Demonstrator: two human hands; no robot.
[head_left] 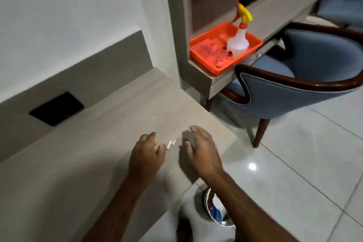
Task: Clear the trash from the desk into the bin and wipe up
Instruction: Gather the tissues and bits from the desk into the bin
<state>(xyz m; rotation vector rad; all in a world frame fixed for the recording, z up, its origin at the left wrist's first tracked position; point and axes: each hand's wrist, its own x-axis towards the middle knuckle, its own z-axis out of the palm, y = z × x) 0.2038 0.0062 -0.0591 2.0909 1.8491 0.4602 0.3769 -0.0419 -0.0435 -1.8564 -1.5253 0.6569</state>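
Both hands hover beside small scraps on the desk.

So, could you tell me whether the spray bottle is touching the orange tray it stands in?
Touching. The head view shows the spray bottle standing upright with its base on the floor of the orange tray, beside the cloth.

Both hands hover low over the desk at centre frame: left hand and right hand, fingers spread, small pale scraps between them. Bin sits bottom centre, orange tray with spray bottle upper right.
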